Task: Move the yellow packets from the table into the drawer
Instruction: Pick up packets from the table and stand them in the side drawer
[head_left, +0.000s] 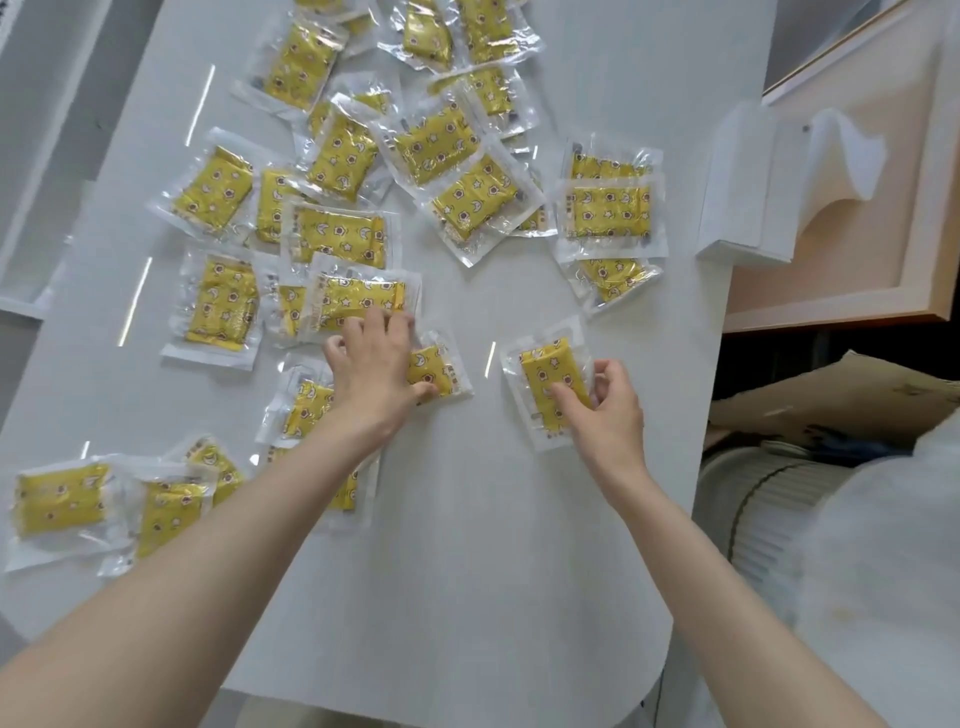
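Several yellow packets in clear wrappers, printed with stars and flowers, lie scattered over the white table (467, 545). My left hand (371, 371) rests palm down on a yellow packet (434, 371) near the table's middle, its fingers spread onto a second one (358, 301) behind. My right hand (605, 410) grips the near edge of a lone packet (545, 374) between thumb and fingers; the packet still lies on the table. The open drawer (857, 218), pale wood inside with a white front, is at the right, beyond the table's edge.
A sheet of white foam (836, 150) lies inside the drawer. A cardboard piece (831, 405) and a ribbed white object (763, 499) sit below it at right. More packets lie near my left forearm (62, 501).
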